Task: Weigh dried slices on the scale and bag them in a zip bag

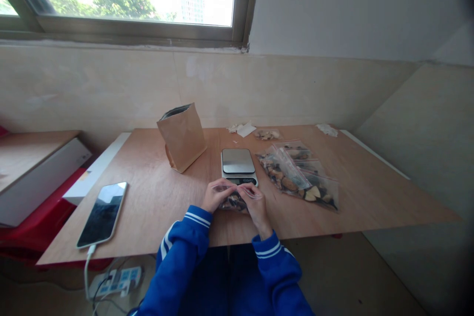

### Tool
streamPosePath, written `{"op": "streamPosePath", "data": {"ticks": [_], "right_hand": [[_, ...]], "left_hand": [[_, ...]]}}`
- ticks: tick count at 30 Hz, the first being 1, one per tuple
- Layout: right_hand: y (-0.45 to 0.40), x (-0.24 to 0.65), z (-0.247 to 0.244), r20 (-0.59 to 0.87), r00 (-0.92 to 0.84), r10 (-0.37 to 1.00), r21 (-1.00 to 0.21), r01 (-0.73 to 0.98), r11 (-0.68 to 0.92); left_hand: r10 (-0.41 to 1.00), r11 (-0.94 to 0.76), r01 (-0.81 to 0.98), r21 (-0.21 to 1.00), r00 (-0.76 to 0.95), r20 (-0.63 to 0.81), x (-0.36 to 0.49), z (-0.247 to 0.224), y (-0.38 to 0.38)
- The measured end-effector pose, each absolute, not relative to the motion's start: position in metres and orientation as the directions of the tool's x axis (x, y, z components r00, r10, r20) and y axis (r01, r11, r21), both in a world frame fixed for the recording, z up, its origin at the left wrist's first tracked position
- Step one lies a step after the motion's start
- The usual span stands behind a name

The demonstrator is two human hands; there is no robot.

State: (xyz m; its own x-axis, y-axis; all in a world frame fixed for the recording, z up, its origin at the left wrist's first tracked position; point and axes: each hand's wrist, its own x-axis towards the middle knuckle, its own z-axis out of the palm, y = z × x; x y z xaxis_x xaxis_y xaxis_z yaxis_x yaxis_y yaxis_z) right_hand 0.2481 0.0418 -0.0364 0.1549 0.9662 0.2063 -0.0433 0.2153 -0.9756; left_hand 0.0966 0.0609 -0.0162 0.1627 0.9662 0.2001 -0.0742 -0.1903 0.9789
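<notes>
Both hands meet at the top edge of a clear zip bag point(234, 201) with dark dried pieces inside, close to the table's front. My left hand point(217, 194) pinches the bag's pink zip edge from the left. On the other side, my right hand point(255, 202) grips the same edge, its fingertips nearly touching the left ones. Just beyond them sits a kitchen scale point(238, 162) with a bare metal plate; its display is partly behind my fingers. To the right lie several filled zip bags point(285, 177), overlapping, with dark and pale dried slices in them.
An open brown paper bag point(183, 138) stands left of the scale. A phone point(103, 215) on a white cable lies at the table's left edge. At the back are a small bag of pale pieces point(267, 134) and white scraps point(327, 130). A power strip point(115, 280) is below.
</notes>
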Motion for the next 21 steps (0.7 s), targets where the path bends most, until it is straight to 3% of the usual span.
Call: {"op": "streamPosePath", "data": {"ticks": [7, 15, 21], "right_hand": [[0.0397, 0.2456, -0.0316, 0.174, 0.188, 0.967, -0.977, -0.094, 0.194], [0.04, 0.2483, -0.0327, 0.258, 0.247, 0.934, -0.965, 0.015, 0.263], [0.0403, 0.2491, -0.0371, 0.155, 0.24, 0.958, -0.983, -0.055, 0.172]], "left_hand": [[0.989, -0.107, -0.052, 0.993, 0.1, 0.112, 0.0956, -0.0148, 0.0621], [0.989, -0.019, -0.163, 0.987, 0.14, 0.042, 0.0943, -0.0218, 0.0659], [0.997, 0.066, -0.251, 0.966, 0.063, -0.051, 0.0954, -0.0176, 0.0641]]}}
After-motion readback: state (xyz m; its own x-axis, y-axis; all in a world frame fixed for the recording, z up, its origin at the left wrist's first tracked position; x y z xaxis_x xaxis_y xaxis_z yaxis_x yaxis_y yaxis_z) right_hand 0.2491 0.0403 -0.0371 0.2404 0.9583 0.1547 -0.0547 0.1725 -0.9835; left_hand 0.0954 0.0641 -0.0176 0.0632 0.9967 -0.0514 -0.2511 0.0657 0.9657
